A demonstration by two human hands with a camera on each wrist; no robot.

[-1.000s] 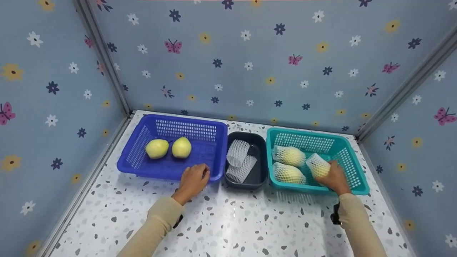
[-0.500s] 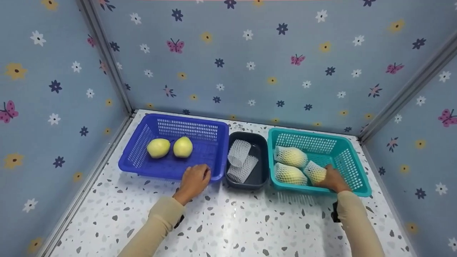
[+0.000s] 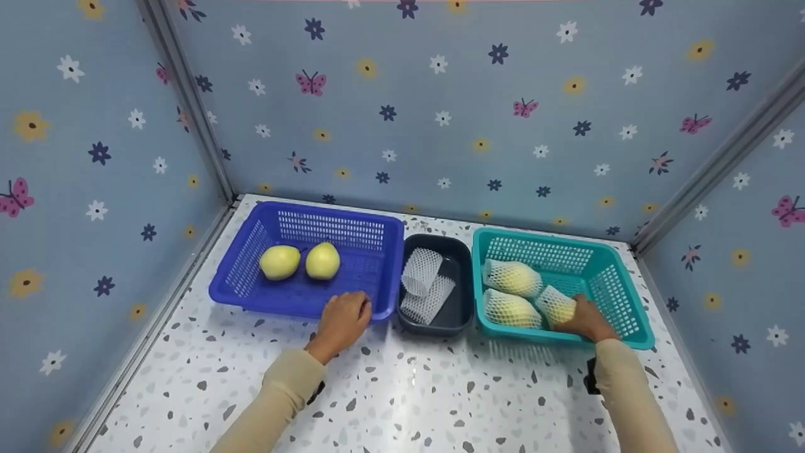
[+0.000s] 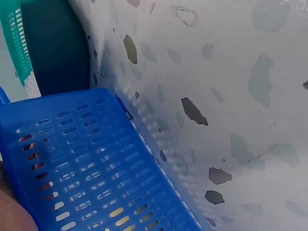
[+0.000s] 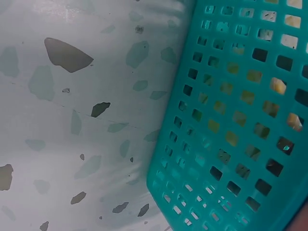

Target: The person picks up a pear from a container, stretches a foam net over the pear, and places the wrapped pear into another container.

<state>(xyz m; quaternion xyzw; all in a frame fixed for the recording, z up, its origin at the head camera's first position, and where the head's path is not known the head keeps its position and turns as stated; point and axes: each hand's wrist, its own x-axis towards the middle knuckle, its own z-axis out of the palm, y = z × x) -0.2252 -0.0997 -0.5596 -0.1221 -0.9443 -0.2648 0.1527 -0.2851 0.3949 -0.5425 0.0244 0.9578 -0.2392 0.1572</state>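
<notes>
My right hand reaches over the front rim of the teal basket and holds a yellow pear in a white foam net sleeve, low in the basket. Two more netted pears, a rear one and a front one, lie to its left. My left hand grips the front rim of the blue basket near its right corner; skin shows through the slots in the left wrist view. Two bare yellow-green pears, a left one and a right one, lie in the blue basket.
Between the baskets stands a dark grey tub with two foam net sleeves in it. The speckled white table extends in front. Flower-patterned panels enclose the back and both sides.
My right hand has lowered the netted pear to the left and down, beside the other two. My left hand stays on the rim. The head view has shifted slightly.
</notes>
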